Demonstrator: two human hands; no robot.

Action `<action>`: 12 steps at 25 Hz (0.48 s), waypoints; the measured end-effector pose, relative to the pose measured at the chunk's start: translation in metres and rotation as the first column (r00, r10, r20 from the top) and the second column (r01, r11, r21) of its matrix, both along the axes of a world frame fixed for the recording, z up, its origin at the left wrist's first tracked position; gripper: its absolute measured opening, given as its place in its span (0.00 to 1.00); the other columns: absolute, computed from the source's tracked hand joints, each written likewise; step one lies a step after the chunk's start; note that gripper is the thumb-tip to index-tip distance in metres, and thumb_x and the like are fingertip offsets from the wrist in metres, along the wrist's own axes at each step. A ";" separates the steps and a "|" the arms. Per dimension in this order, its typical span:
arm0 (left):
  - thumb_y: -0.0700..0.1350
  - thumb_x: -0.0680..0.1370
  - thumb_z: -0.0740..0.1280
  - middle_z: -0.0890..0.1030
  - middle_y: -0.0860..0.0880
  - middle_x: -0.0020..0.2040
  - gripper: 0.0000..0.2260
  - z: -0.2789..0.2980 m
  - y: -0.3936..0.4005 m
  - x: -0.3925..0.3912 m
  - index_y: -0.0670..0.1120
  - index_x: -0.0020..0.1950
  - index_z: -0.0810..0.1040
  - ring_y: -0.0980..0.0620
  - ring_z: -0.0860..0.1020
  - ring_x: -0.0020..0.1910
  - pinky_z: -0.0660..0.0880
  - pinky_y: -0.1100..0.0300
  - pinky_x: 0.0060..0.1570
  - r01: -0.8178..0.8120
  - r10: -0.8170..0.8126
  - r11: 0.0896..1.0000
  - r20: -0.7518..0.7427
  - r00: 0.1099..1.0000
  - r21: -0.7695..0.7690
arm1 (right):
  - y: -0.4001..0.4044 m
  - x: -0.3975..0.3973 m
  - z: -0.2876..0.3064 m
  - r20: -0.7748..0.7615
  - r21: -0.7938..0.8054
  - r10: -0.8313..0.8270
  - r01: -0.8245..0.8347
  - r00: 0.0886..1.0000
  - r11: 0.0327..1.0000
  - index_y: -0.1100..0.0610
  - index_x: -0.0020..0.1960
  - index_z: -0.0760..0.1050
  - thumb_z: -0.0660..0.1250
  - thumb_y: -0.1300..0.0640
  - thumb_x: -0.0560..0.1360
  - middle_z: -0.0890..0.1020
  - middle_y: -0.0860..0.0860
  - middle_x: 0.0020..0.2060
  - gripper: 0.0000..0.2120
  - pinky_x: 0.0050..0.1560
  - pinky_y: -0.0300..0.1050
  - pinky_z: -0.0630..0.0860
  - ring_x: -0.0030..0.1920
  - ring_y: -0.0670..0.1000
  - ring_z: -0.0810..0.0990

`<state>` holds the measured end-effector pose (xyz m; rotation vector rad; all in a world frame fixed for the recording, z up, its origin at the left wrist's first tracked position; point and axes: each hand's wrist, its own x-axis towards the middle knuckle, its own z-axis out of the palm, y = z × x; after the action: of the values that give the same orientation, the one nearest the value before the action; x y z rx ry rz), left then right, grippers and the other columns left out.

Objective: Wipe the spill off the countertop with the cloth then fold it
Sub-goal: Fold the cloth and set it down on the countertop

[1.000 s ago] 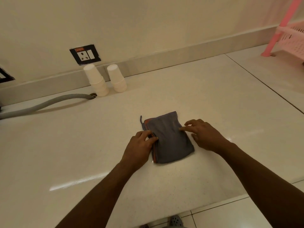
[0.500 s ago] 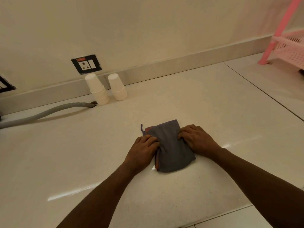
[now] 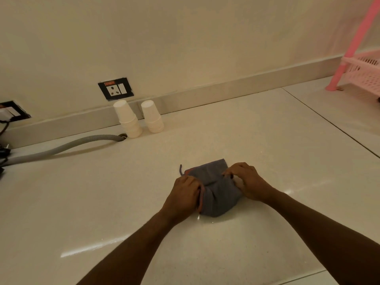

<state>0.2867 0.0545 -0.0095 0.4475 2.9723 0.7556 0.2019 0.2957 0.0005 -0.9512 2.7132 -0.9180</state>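
Observation:
A grey cloth (image 3: 216, 190) with a reddish edge lies folded into a small packet on the pale countertop (image 3: 102, 202). A short thread or loop sticks out at its far left corner. My left hand (image 3: 185, 194) grips the cloth's left edge, fingers curled over it. My right hand (image 3: 248, 182) pinches the right edge, and the cloth bunches up between the two hands. A small wet glint shows on the counter at the cloth's near left corner.
Two stacks of white paper cups (image 3: 128, 120) (image 3: 153, 117) stand upside down by the back wall under a socket (image 3: 116, 88). A grey corrugated hose (image 3: 61, 147) runs left from a hole. A pink plastic rack (image 3: 362, 64) stands at the far right.
Both hands have closed on the cloth's side edges and pushed inward, so the flat packet now bunches and lifts in the middle. The camera has tilted up slightly.

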 end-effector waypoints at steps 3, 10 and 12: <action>0.39 0.76 0.60 0.80 0.47 0.44 0.07 0.040 0.006 0.000 0.45 0.47 0.78 0.55 0.78 0.41 0.74 0.66 0.40 -0.273 0.262 0.816 0.096 0.960 0.510 | -0.004 0.003 0.030 0.164 -0.296 -0.084 0.130 0.983 0.946 0.62 0.52 0.77 0.65 0.66 0.76 0.81 0.58 0.50 0.05 0.52 0.50 0.75 0.52 0.58 0.78; 0.45 0.79 0.62 0.84 0.43 0.47 0.11 0.077 0.000 -0.023 0.41 0.52 0.81 0.46 0.81 0.48 0.77 0.56 0.46 -0.722 0.230 0.389 0.698 0.678 0.573 | -0.022 -0.013 0.060 0.609 -0.258 -0.262 0.499 0.749 0.828 0.64 0.44 0.80 0.68 0.52 0.75 0.82 0.57 0.39 0.13 0.39 0.47 0.74 0.39 0.52 0.79; 0.48 0.79 0.63 0.83 0.42 0.52 0.12 0.061 -0.002 -0.022 0.42 0.54 0.80 0.46 0.80 0.51 0.77 0.54 0.47 -0.794 0.249 0.340 0.767 0.592 0.503 | -0.024 -0.009 0.043 0.653 -0.155 -0.290 0.498 0.699 0.853 0.64 0.44 0.80 0.68 0.54 0.75 0.81 0.55 0.38 0.12 0.35 0.42 0.73 0.38 0.51 0.77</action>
<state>0.2644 0.0529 0.0511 -0.8033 1.9039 1.9501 0.1932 0.2716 0.0439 -0.0083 2.2419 -1.4748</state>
